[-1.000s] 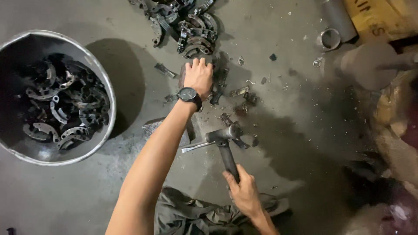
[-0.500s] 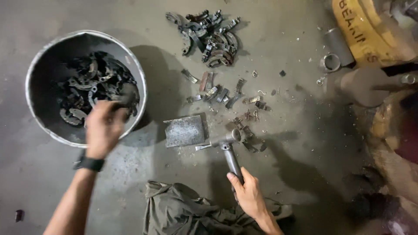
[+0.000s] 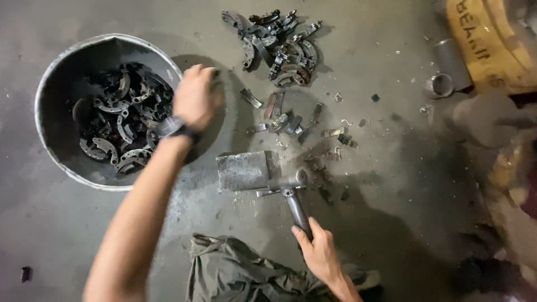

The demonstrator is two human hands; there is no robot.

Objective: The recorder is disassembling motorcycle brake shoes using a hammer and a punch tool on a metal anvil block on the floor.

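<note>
Big round metal bucket (image 3: 56,72) at 9 o'clock, holding a heap of dark curved brake shoes (image 3: 120,126). Left hand (image 3: 194,96) hanging over its right rim, fingers curled, can't tell if gripping anything. Right hand (image 3: 319,251) at 6 o'clock, clamped on a hammer (image 3: 293,196) whose head sits beside a flat steel block (image 3: 243,170) on the floor. More shoes piled (image 3: 277,45) at 12 o'clock.

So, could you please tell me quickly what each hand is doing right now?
Left hand: fingers curled at the metal bucket rim; whether it holds anything cannot be told.
Right hand: closed on the hammer handle.
</note>
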